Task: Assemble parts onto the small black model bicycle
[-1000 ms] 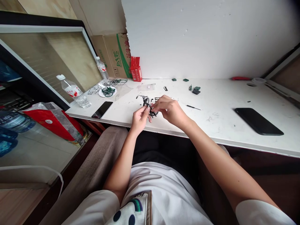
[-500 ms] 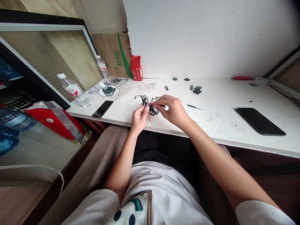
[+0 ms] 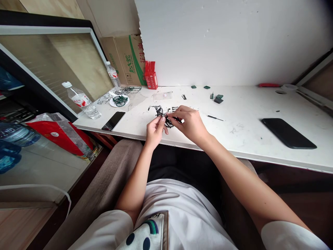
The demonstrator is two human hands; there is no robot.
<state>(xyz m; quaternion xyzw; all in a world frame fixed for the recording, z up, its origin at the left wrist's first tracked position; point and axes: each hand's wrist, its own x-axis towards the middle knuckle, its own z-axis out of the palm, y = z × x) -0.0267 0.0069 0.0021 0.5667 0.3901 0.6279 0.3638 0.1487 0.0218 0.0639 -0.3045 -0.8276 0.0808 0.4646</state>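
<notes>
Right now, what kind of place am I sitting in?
Probably a home or small hobby workspace: a white table holds a small black model bicycle, a thin black screwdriver and two clear plastic bottles.

Soft, fairly bright light falls over the white bench [image 3: 244, 139] and pale wall panel [image 3: 221, 41], which dims toward the upper right corner. Deep shadow fills the space below the bench. Wide-angle distortion stretches the frame's edges, softening the lower-right sleeve [image 3: 291, 236]; the model bicycle's [image 3: 159, 111] fine details blur together.
</notes>
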